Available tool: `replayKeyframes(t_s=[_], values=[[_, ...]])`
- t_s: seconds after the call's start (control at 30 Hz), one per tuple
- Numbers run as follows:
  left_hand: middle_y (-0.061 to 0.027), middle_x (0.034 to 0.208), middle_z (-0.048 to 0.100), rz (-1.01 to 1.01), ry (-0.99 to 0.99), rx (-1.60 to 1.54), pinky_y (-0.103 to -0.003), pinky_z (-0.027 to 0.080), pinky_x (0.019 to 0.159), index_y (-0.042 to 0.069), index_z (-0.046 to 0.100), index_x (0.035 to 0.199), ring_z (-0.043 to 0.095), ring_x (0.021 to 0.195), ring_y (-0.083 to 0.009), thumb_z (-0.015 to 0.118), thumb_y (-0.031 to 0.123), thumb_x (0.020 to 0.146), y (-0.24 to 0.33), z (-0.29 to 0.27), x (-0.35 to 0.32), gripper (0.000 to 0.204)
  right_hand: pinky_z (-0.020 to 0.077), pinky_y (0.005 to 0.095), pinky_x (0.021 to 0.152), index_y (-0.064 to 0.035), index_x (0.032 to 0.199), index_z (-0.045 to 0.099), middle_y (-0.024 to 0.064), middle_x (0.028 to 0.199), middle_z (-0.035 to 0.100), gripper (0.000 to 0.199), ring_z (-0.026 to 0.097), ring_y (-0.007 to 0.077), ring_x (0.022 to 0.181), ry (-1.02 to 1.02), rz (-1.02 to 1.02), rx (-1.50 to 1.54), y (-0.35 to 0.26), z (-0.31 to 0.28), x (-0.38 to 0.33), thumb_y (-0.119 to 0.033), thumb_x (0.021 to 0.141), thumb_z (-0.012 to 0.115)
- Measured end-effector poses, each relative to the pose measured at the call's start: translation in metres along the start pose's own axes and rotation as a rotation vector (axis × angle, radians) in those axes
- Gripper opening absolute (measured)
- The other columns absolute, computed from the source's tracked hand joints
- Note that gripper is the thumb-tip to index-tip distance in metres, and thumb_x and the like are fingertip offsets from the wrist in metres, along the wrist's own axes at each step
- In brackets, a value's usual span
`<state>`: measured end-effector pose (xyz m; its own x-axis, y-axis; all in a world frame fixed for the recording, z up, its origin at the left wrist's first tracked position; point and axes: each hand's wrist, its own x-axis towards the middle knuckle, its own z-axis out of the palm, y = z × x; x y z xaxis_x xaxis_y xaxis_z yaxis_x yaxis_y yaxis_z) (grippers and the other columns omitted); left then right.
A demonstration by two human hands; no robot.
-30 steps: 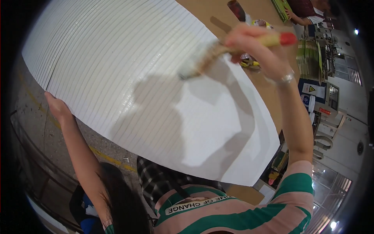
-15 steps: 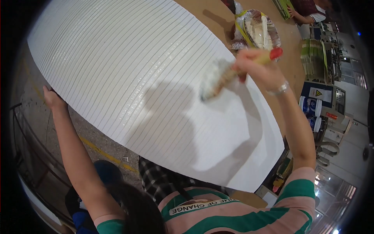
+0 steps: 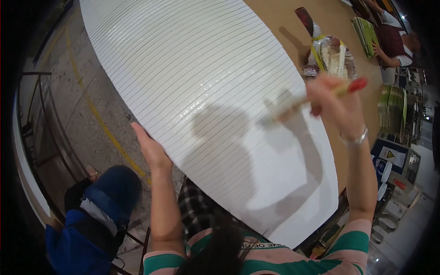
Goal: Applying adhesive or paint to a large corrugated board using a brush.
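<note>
A broad fan of overlapping white sheets [image 3: 192, 78] is spread before me, their edges showing as narrow strips, some with a wet shine. My right hand [image 3: 337, 103] is closed round a brush [image 3: 293, 109] with a red-tipped handle. The brush's bristle end is smeared by motion, over the right part of the sheets; whether it touches them I cannot tell. Along the near left edge of the fan lies my left hand [image 3: 153, 149], its visible fingers stretched out and the others hidden at the edge. Beyond the right hand stands a plastic-wrapped container [image 3: 351, 63] with whitish paste.
Under the sheets is a brown tabletop [image 3: 275, 11]. A dark red tube [image 3: 303, 16] lies by the container. At the far right, a co-worker's hand [image 3: 379, 51] holds green sheets [image 3: 364, 34]. A blue machine [image 3: 389, 149] stands right; a blue rounded object [image 3: 117, 188] is lower left.
My left hand has slid along the sheet edge toward me. The right hand keeps the brush, which has swung rightward in the picture. The whole view has shifted, showing more floor at left.
</note>
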<state>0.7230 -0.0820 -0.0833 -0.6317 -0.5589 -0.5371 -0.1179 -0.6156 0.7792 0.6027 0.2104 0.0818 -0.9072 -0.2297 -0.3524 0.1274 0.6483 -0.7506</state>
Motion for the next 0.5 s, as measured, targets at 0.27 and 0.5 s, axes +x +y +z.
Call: replayKeyframes(t_s=[0.27, 0.5], values=[[-0.0146, 0.132, 0.048, -0.038, 0.026, 0.133, -0.031, 0.039, 0.099, -0.003, 0.034, 0.138, 0.048, 0.119, -0.0237, 0.021, 0.043, 0.102, 0.001, 0.002, -0.004, 0.06, 0.0386, 0.0271, 0.051, -0.0014, 0.067, 0.055, 0.0048, 0.06, 0.053, 0.019, 0.048, 0.0096, 0.055, -0.18, -0.361, -0.195, 0.008, 0.051, 0.0, -0.014, 0.079, 0.062], [-0.0141, 0.142, 0.037, -0.15, -0.051, 0.06, -0.032, 0.033, 0.104, -0.004, 0.028, 0.142, 0.041, 0.126, -0.0245, 0.022, 0.049, 0.1, -0.019, -0.002, 0.007, 0.068, 0.0379, 0.0273, 0.051, -0.001, 0.065, 0.053, 0.0082, 0.058, 0.05, 0.02, 0.046, 0.0102, 0.055, 0.009, -0.437, -0.175, -0.022, 0.065, 0.052, -0.011, 0.078, 0.063]])
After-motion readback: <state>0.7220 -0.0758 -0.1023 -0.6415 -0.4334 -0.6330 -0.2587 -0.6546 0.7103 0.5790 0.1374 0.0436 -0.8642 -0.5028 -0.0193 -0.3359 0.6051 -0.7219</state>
